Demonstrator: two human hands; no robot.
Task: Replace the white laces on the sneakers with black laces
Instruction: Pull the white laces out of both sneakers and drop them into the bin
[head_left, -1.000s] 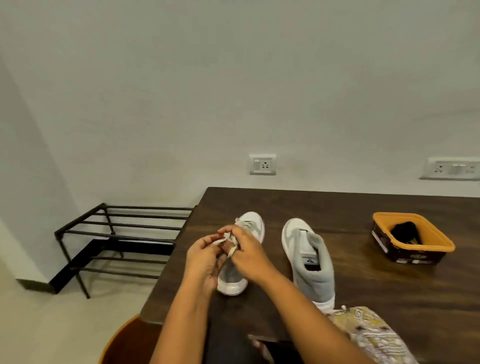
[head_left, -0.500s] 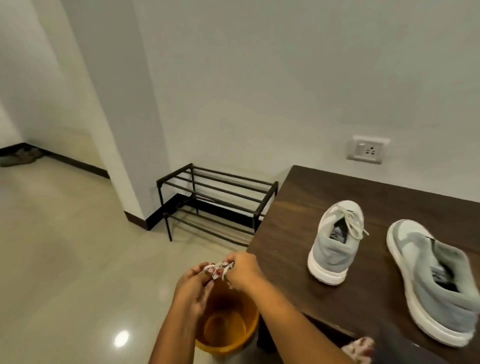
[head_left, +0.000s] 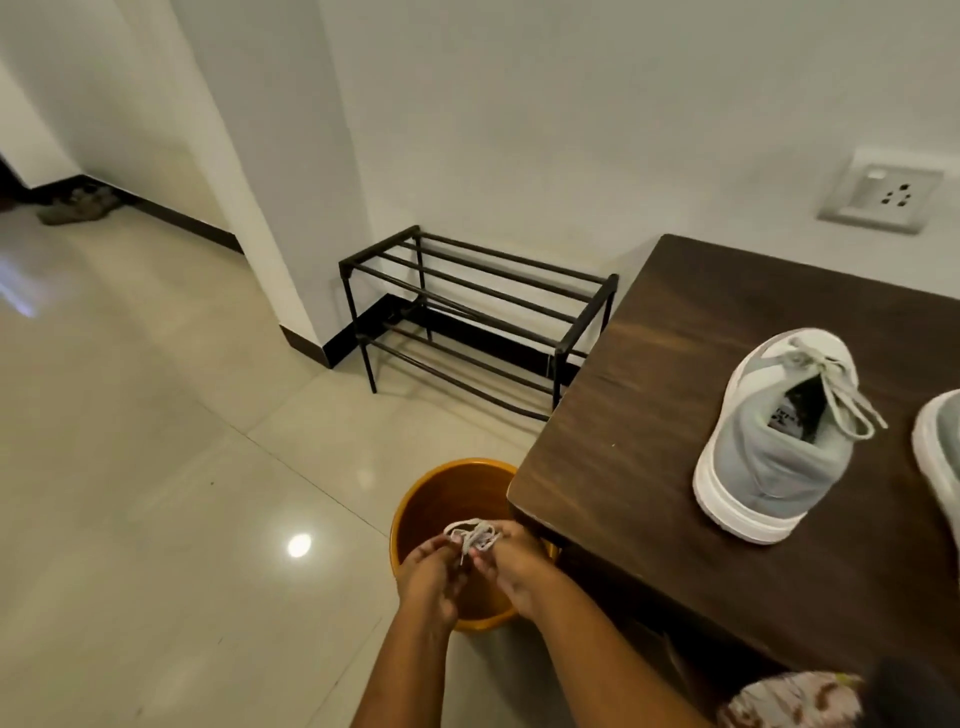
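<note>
Head view: both hands are low, off the table's near-left corner. L hand (head_left: 431, 574) and R hand (head_left: 514, 564) are close together, fingertips meeting on a bunched-up white lace (head_left: 474, 535). Each hand pinches its side of the bundle, fingers curled on it, and a short end dangles between them. All this hangs right over the mouth of an orange bucket (head_left: 444, 499) on the tiled floor (head_left: 156, 467), just beside the table edge. The lace isn't touching the bucket.

Up on the dark wood table (head_left: 649, 405) sits a grey-and-white sneaker (head_left: 763, 467), heel toward the camera, with its own white lace (head_left: 844, 400) threaded and loose ends flopping over the R side. A 2nd sneaker (head_left: 937, 457) is cut off at the frame's R edge, so I can't tell re its laces.

In the bkgd, a black metal shoe rack (head_left: 478, 322) stands vs the wall, a wall socket (head_left: 883, 197) is above the table, and a pair of shoes (head_left: 78, 208) is far L. A patterned cloth (head_left: 789, 701) shows bottom R.
</note>
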